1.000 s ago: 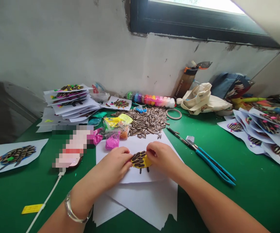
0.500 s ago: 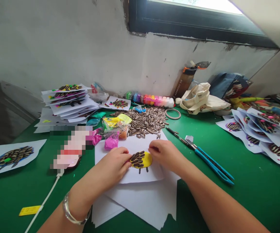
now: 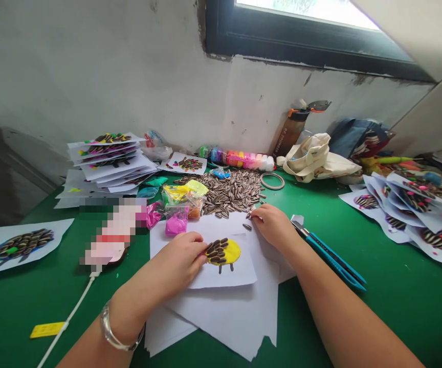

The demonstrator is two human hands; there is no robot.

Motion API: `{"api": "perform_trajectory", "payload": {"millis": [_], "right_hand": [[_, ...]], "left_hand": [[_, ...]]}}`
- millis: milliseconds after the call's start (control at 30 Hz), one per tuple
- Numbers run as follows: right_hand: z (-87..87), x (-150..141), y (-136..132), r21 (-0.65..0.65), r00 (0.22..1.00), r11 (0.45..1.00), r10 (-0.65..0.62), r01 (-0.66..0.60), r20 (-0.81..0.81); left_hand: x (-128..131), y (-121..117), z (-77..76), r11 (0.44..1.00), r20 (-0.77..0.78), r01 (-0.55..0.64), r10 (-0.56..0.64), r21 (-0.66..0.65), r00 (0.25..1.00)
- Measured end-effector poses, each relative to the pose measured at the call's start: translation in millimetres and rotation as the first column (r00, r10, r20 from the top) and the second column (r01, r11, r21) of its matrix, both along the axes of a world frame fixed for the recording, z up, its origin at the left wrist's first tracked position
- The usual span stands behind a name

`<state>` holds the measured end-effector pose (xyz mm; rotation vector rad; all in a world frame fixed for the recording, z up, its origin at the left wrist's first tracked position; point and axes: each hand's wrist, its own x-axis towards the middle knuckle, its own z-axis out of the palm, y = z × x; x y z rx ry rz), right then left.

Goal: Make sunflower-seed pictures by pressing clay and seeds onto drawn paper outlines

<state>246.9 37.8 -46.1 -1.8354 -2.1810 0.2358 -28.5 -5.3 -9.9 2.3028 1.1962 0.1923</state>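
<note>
A yellow clay shape [image 3: 226, 252] partly covered with sunflower seeds lies on a white paper sheet [image 3: 228, 273] on the green table [image 3: 397, 296]. My left hand [image 3: 178, 258] rests with curled fingers on the sheet, its fingertips touching the left edge of the clay. My right hand [image 3: 272, 225] reaches to the near edge of the sunflower seed pile [image 3: 230, 191], fingers pinched at loose seeds; what they hold is hidden. One loose seed [image 3: 247, 226] lies on the paper beside that hand.
Small bags of coloured clay [image 3: 178, 204] sit left of the seeds. Stacks of finished seed pictures [image 3: 108, 158] stand at left and lie spread at right [image 3: 409, 209]. Blue tweezers [image 3: 332, 258], a tape ring [image 3: 272, 180], a cloth bag [image 3: 316, 158], a bottle [image 3: 292, 130] and a white cable [image 3: 71, 317] are around.
My right hand left the yellow clay shape and moved up and right to the edge of the seed pile. My left hand stayed on the paper.
</note>
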Motion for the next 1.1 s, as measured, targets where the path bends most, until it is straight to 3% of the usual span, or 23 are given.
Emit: {"api": "perform_trajectory", "payload": {"millis": [300,400,433,533,600,767,1100], "right_hand": [[4.7,-7,-9,0.006,0.997,0.999,-0.051,0.051,0.056],[18.1,-5,-16,-0.015,0.997,0.998,-0.067,0.066,-0.044],[23.1,-6,-20,-0.032,0.987,0.997,-0.069,0.065,-0.148],[32.8,-18,-33,-0.117,0.918,0.988,0.050,-0.105,-0.394],[33.5,-31,-41,-0.180,0.883,0.955,0.132,-0.234,-0.450],[27.9,-51,-49,-0.207,0.895,0.935,0.184,-0.287,-0.407],[21.7,-54,-49,-0.173,0.915,0.932,0.255,-0.319,-0.313]], "left_hand": [[2,0,2.4,1.000,-0.017,0.002,-0.002,0.009,1.000],[1,-1,2.4,1.000,-0.005,-0.006,0.006,0.007,1.000],[1,-1,2.6,1.000,0.004,-0.010,0.009,0.006,1.000],[2,-1,4.3,1.000,0.012,-0.009,0.009,0.003,1.000],[2,-1,6.2,1.000,-0.003,-0.003,0.003,-0.002,1.000],[3,-1,8.5,1.000,-0.022,0.001,-0.002,-0.021,1.000],[2,-1,7.5,1.000,-0.001,-0.001,0.001,-0.029,1.000]]}}
